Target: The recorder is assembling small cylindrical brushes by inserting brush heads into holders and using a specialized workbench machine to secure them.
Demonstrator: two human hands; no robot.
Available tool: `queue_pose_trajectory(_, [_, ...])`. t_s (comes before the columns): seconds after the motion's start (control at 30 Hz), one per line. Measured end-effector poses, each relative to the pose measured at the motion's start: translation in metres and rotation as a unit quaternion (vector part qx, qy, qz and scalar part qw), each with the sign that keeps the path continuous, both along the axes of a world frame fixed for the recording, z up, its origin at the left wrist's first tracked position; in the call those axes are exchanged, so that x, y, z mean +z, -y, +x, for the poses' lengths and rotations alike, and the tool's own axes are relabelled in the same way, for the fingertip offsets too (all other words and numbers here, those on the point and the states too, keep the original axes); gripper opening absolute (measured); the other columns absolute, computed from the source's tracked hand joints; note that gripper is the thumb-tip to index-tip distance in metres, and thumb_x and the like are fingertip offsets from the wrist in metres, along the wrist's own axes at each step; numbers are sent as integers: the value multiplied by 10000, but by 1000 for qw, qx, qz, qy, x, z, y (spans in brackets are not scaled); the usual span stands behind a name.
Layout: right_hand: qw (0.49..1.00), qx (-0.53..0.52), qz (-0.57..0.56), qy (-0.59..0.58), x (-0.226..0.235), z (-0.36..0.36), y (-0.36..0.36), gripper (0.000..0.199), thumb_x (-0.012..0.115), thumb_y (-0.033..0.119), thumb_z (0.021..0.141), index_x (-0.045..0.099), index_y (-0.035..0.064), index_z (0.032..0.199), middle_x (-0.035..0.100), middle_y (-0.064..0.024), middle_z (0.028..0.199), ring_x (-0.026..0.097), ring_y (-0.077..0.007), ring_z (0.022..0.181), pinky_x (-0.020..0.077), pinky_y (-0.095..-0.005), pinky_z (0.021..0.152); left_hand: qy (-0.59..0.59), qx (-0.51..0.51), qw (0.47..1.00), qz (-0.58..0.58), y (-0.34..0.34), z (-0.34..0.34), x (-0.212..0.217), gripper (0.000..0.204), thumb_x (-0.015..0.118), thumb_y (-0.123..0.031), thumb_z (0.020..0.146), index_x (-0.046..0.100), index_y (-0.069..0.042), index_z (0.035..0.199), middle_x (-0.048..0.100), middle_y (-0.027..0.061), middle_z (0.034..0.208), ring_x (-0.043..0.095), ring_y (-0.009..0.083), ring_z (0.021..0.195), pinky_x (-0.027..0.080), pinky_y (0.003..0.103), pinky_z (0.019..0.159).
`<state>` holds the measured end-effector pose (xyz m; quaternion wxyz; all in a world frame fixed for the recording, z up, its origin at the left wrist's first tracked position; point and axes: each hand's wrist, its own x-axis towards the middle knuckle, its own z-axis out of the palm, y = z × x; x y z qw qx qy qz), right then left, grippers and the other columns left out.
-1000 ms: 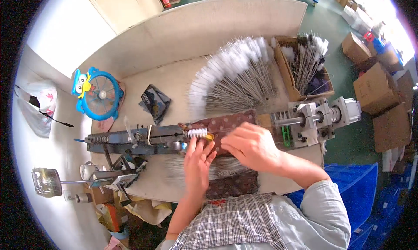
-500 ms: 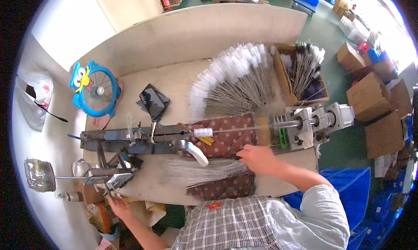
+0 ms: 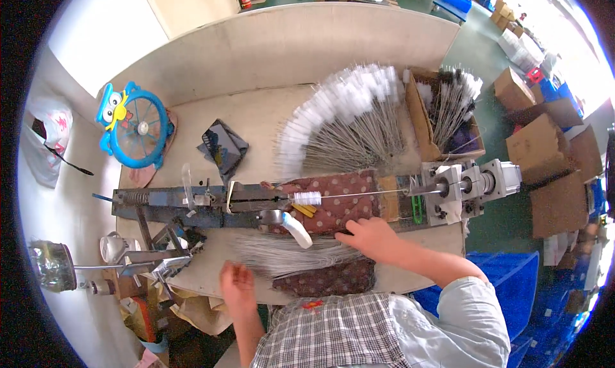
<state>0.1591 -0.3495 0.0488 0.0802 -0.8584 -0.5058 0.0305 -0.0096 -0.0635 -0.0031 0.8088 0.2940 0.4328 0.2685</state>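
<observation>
My left hand [image 3: 237,286] is raised at the bench's front edge, empty, its fingers loosely curled and apart, just left of a bundle of thin metal wires [image 3: 288,256]. My right hand [image 3: 370,238] hovers at the right end of that bundle, thumb and fingers apart, over the front edge of a brown dotted cloth [image 3: 346,209]. Behind the cloth's front edge, a white-bristled brush [image 3: 307,199] on a straight wire lies along the machine, its wire running right to the metal spindle unit [image 3: 451,190]. A white curved nozzle [image 3: 297,231] points down beside the brush.
Finished white brushes [image 3: 352,121] fan out at the back, beside a cardboard box [image 3: 442,153] of more brushes. A blue toy-shaped fan [image 3: 138,129] and a dark plastic pouch [image 3: 222,149] stand at left. The machine's long rail [image 3: 170,217] and a clamp frame with a jar [image 3: 51,265] fill the left side.
My left hand has moved right and up, from the clamp frame's lever to beside the wires. My right hand has shifted slightly left and down, its thumb now apart from the fingers.
</observation>
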Motion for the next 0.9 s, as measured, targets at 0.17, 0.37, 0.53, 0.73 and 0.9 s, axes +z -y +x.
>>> queue_pose_trajectory(0.17, [999, 35, -9, -14, -12, 13, 13, 159, 563, 112, 713, 611, 122, 864, 521, -30, 770, 599, -211, 730, 485, -340, 587, 13, -125, 992, 23, 43, 20, 39, 130, 544, -109, 870, 536, -56, 989, 611, 68, 858, 609, 187, 743, 524, 326, 691])
queue_pose_trajectory(0.37, [970, 22, 229, -76, 20, -9, -14, 171, 585, 118, 689, 597, 111, 859, 543, -13, 801, 583, -205, 722, 484, -352, 601, 13, -351, 915, -199, 87, 42, 67, 242, 491, -227, 906, 539, -40, 1053, 599, 122, 1022, 561, 260, 1011, 451, 430, 900])
queue_pose_trajectory(0.53, [963, 110, 214, -125, 30, -38, -61, 332, 597, 96, 701, 621, 121, 1031, 579, -43, 873, 577, -258, 788, 469, -392, 670, 49, -308, 922, -229, 98, 46, 50, 247, 482, -247, 908, 561, -30, 996, 607, 109, 979, 584, 249, 940, 495, 386, 820])
queue_pose_trajectory(0.73, [972, 39, 186, -141, 51, -29, -41, 364, 669, 118, 693, 617, 122, 1053, 587, -87, 871, 578, -285, 801, 476, -390, 683, 133, -110, 919, -353, 12, -27, 32, 142, 559, -176, 856, 542, -52, 789, 524, 23, 740, 481, 113, 587, 431, 198, 486])
queue_pose_trajectory(0.9, [984, -128, 77, -97, 19, -23, -12, 273, 680, 191, 715, 641, 92, 967, 581, -88, 865, 575, -288, 814, 472, -392, 678, 92, 178, 967, -160, -68, -131, 7, 150, 510, -174, 876, 521, -38, 814, 534, 47, 732, 538, 157, 611, 480, 231, 524])
